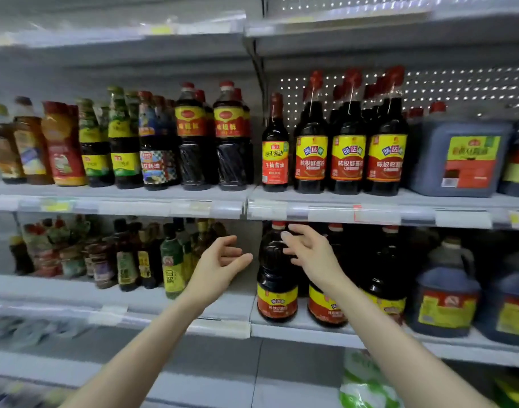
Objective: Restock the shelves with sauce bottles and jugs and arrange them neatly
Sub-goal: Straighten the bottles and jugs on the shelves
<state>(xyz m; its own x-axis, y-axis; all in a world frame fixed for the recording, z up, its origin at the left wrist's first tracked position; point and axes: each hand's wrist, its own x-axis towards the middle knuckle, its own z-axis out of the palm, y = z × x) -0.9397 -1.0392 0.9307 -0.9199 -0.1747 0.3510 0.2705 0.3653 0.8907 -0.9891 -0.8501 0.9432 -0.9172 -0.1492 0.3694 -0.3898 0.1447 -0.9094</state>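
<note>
Both my hands reach toward the lower shelf [164,316]. My left hand [222,262] hovers with loosely curled fingers in the bare gap left of a large dark soy sauce bottle [275,278] and holds nothing. My right hand [308,250] is spread in front of that bottle's shoulder, fingers relaxed; whether it touches the bottle I cannot tell. Two more large dark bottles [326,307] stand to its right behind my right forearm. Dark blue jugs [446,298] with red and yellow labels stand further right.
The upper shelf [252,206] carries a row of sauce bottles [228,136], tall soy bottles [349,142] and a big square jug [458,157]. Small mixed bottles [125,260] crowd the lower shelf's left side. A green and white bag [364,384] lies below.
</note>
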